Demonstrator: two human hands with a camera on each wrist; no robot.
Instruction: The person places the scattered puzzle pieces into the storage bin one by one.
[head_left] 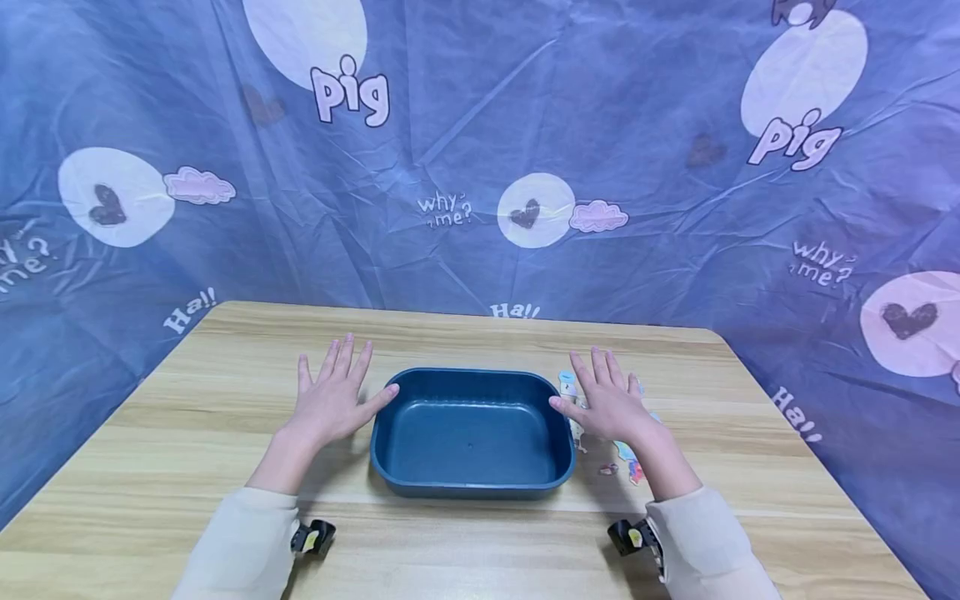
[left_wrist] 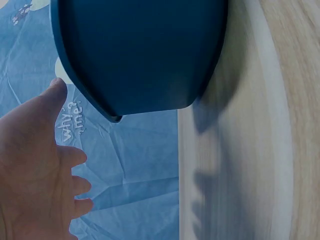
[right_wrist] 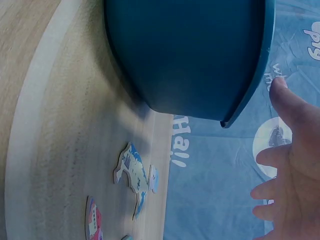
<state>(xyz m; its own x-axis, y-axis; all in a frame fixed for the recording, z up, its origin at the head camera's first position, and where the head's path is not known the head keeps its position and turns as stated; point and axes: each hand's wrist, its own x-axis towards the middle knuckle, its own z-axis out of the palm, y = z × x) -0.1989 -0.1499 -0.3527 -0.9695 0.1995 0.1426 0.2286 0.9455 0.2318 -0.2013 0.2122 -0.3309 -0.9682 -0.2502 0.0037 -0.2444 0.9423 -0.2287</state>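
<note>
A dark teal rectangular basin [head_left: 470, 442] stands upright on the wooden table, with nothing visible inside it. My left hand [head_left: 330, 404] is spread flat at its left side, the thumb by the rim. At the other side my right hand [head_left: 609, 407] is spread too, its thumb near the right rim. Both wrist views show the thumbs apart from the basin wall, and neither hand holds anything. Several flat, colourful cut-out pieces lie under and around my right hand, partly hidden by it; one blue-and-cream piece [right_wrist: 132, 172] shows clearly in the right wrist view.
The light wooden table [head_left: 225, 400] ends at a blue printed cloth [head_left: 450, 125] hanging behind and at the sides. A small red piece [head_left: 636, 472] lies by my right wrist. Black wrist cameras [head_left: 313, 539] sit on both sleeves.
</note>
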